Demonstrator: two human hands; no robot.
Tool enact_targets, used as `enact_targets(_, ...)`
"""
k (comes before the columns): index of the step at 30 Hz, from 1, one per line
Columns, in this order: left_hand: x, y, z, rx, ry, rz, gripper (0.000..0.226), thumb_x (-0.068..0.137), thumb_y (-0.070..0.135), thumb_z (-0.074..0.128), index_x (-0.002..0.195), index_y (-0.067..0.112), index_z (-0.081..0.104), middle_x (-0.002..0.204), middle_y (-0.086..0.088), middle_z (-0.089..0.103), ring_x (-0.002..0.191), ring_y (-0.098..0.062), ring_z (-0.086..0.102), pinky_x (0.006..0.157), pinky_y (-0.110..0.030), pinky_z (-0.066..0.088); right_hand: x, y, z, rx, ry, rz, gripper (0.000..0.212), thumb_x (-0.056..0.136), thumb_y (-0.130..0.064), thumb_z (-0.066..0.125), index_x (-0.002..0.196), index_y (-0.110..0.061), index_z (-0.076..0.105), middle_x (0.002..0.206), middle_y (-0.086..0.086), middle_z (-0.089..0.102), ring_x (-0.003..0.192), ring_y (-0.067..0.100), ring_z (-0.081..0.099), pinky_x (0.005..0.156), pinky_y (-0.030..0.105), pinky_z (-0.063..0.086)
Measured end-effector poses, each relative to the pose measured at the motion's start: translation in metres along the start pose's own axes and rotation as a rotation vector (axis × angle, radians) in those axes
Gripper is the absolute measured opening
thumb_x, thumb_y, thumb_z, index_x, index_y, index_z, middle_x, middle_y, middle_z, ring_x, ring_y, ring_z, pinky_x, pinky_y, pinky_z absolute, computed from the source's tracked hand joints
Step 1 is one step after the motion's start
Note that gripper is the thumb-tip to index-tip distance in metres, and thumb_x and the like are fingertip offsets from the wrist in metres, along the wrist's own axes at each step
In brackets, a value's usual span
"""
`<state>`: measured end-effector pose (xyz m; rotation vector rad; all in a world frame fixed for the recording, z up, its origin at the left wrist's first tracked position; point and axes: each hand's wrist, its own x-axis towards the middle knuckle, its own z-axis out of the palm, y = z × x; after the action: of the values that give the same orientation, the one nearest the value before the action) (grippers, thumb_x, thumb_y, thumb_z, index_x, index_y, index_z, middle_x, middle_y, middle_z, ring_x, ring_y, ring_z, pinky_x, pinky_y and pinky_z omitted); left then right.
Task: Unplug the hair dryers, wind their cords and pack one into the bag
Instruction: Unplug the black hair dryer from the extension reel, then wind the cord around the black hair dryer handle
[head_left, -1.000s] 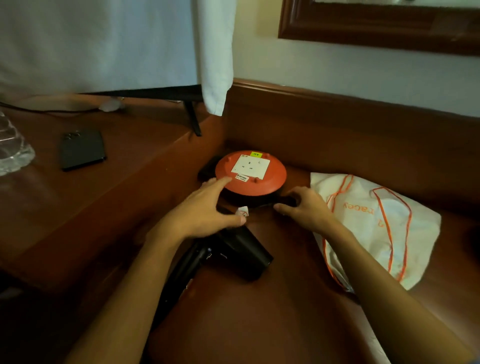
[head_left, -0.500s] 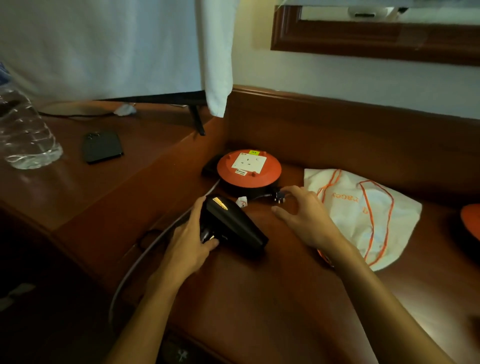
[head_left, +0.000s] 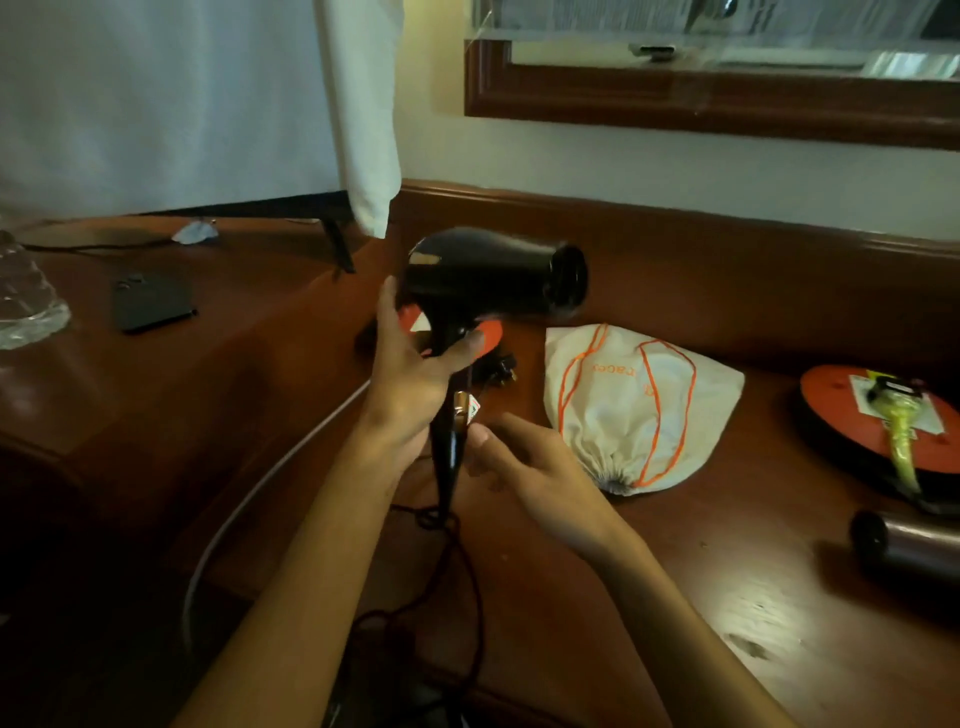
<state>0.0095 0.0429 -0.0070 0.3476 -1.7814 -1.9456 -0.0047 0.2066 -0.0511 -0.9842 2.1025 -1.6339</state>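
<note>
While the view runs left to right, each line takes one thing in turn.
Water bottle (head_left: 26, 296): clear plastic, cut by the left edge, standing on the raised wooden shelf (head_left: 249, 322).
Phone (head_left: 153, 304): dark, lying flat on that shelf, right of the bottle.
White cloth (head_left: 363, 114): hangs down at the top, its lower end just above the dryer's rear.
Left hand (head_left: 415, 374): wrapped round the handle of the black hair dryer (head_left: 493, 278), thumb across the front, holding it upright above the desk.
Hair dryer: lifted clear of the wood, nozzle pointing right.
Cord (head_left: 457, 566): dark, dropping from the handle's foot in loose loops to the desk's near edge.
Orange socket reel (head_left: 488, 335): mostly hidden behind the dryer handle; a black plug (head_left: 501, 369) lies just beside it on the desk.
Right hand (head_left: 540, 473): open and grasping nothing, fingers spread just right of the handle's lower end.
Drawstring bag (head_left: 639, 410): white with orange cord, lying flat on the desk (head_left: 675, 597), right of the hands.
Second orange reel (head_left: 878, 421): far right, a yellow-green plug (head_left: 901, 426) sitting in it.
Second dryer (head_left: 909, 545): dark barrel near the right edge, lying on the desk, partly out of view.
</note>
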Motion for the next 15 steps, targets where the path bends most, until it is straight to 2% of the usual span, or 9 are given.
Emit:
enact_targets(2,0.001,0.007,0.02,-0.172,-0.064,-0.009,0.098,0.082,0.01,0.083,0.159,0.035,0.027,0.14,-0.005,0.06,0.125,-0.021,0.062,0.108,-0.046,0.049,0.001,-0.003,-0.001,0.248,-0.013,0.034,0.035,0.105,-0.038,0.051,0.118,-0.009,0.064,0.105,0.023,0.07,0.095,0.037,0.069,0.08,0.048,0.056)
enact_targets(4,0.002,0.013,0.036,-0.297,-0.118,0.002,0.077,0.087,0.004,0.074,0.154,0.017,0.037,0.113,-0.006,0.067,0.1,-0.019,0.068,0.093,-0.037,0.056,0.002,-0.004,-0.004,0.517,-0.029,0.073,0.041,0.104,-0.036,0.053,0.129,-0.003,0.055,0.103,0.028,0.068,0.086,0.043,0.068,0.077,0.048,0.055)
enact_targets(5,0.003,0.014,0.039,-0.345,-0.135,-0.014,0.07,0.087,0.006,0.071,0.15,0.012,0.042,0.108,-0.006,0.067,0.098,-0.02,0.069,0.089,-0.034,0.057,0.003,-0.005,-0.007,0.578,-0.017,0.077,0.041,0.104,-0.033,0.054,0.13,-0.001,0.053,0.098,0.027,0.068,0.078,0.04,0.068,0.073,0.046,0.055)
enact_targets(7,0.006,0.014,0.04,-0.365,-0.181,-0.067,0.052,0.094,0.009,0.066,0.143,0.007,0.049,0.111,-0.008,0.069,0.105,-0.023,0.068,0.086,-0.034,0.058,0.002,-0.006,-0.017,0.561,0.05,0.085,0.038,0.101,-0.027,0.06,0.124,0.002,0.052,0.087,0.022,0.064,0.061,0.033,0.062,0.06,0.04,0.052)
enact_targets(11,0.001,0.005,0.042,-0.318,-0.296,-0.113,0.018,0.101,0.014,0.061,0.118,0.01,0.065,0.117,-0.012,0.071,0.109,-0.023,0.069,0.094,-0.039,0.055,-0.002,-0.002,-0.039,0.392,0.094,0.152,0.038,0.093,-0.016,0.073,0.119,-0.002,0.049,0.084,0.02,0.059,0.05,0.027,0.056,0.044,0.03,0.048)
enact_targets(13,-0.004,0.001,0.044,-0.35,-0.328,-0.137,0.013,0.105,0.017,0.055,0.107,0.014,0.067,0.119,-0.013,0.072,0.112,-0.024,0.068,0.096,-0.038,0.056,-0.002,-0.003,-0.049,0.345,0.045,0.166,0.04,0.092,-0.018,0.074,0.121,-0.004,0.048,0.078,0.017,0.058,0.045,0.023,0.048,0.04,0.026,0.04)
enact_targets(15,-0.01,-0.001,0.046,-0.333,-0.315,-0.149,0.016,0.104,0.025,0.054,0.104,0.014,0.066,0.125,-0.018,0.07,0.114,-0.025,0.068,0.099,-0.042,0.054,0.001,-0.006,-0.056,0.358,0.0,0.16,0.037,0.096,-0.021,0.071,0.123,-0.005,0.05,0.07,0.013,0.052,0.042,0.017,0.037,0.039,0.022,0.03)
